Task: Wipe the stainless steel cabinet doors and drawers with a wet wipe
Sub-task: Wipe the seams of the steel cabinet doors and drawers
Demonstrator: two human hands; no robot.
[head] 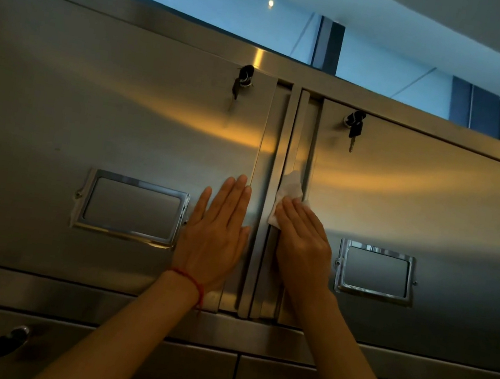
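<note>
Steel cabinet doors point(122, 124) under dim light, right hand point(302, 242) pressing wipe point(289, 188).

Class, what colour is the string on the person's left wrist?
Red; the string shows in the head view, just below the left hand.

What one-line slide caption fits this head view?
Right hand presses a wet wipe along the right cabinet door edge while the left hand rests flat on the left door.

Above the cabinet you see a blue-tinted glass partition point(224, 7) with dark vertical frames point(328, 45), a small round ceiling light point(271, 3) reflected or shining, and a white ceiling point(461, 23).
</note>
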